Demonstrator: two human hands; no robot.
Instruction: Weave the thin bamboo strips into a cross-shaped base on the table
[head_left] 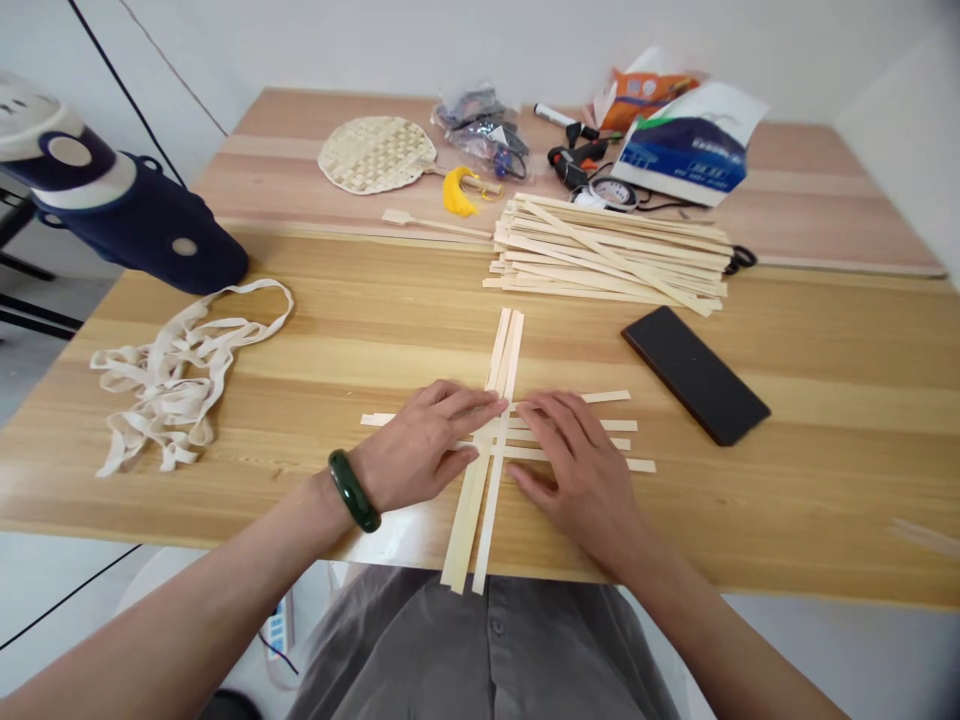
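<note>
Pale bamboo strips (504,360) lie crossed on the wooden table (360,330), some running away from me and some across, forming a small woven patch. My left hand (424,445), with a green bangle at the wrist, lies flat on the crossing with fingers stretched out. My right hand (577,465) rests flat on the sideways strips just right of the crossing, fingers spread. The long strips stick out over the table's near edge. Neither hand grips anything.
A stack of loose bamboo strips (611,255) lies behind the work. A black phone (694,372) sits to the right, a tangle of white straps (176,375) to the left. A woven fan (375,153), glue gun (574,160) and bags (686,140) lie at the back.
</note>
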